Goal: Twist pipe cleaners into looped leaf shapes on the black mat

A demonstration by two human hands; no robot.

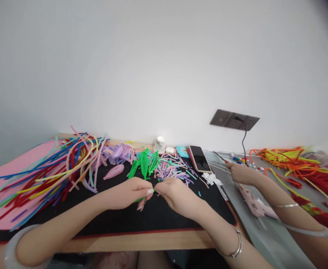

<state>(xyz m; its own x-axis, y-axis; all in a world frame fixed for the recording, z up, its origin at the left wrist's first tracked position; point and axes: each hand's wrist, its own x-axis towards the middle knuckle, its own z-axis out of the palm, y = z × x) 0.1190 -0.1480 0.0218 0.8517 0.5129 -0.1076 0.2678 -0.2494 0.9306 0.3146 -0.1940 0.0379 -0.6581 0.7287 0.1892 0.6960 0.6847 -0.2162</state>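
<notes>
Pinching a short green pipe cleaner (pixel 152 191) between them, the left hand (pixel 130 192) and the right hand (pixel 175 192) meet over the middle of the black mat (pixel 102 213). The left fingers are pressed together on one end of the green piece, the thumb against the fingertips; the right fingers are curled shut on the other end, though most of that grip is hidden behind the knuckles. The piece sits just above the mat, near its front half.

Just behind the hands stand several folded green loops (pixel 144 164) — leaf-like shapes, bunched together. To their right lies a scatter of short cut pieces (pixel 175 169) in purple, pink and green. To their left lies a pink oval shape (pixel 113 171), and beyond it a small heap of purple loops (pixel 119 152). A big spread of long pipe cleaners (pixel 54 168) in many colours covers the left end of the table, partly over a pink sheet (pixel 18 164).

A small paper cup (pixel 160 144) stands at the wall, with a phone (pixel 199 158) lying face up to its right. Another person's hand (pixel 240 172) rests on the grey mat (pixel 270 231) on the right — near a pink glue gun (pixel 255 203) and a pile of orange, yellow and red pipe cleaners (pixel 295 158).
</notes>
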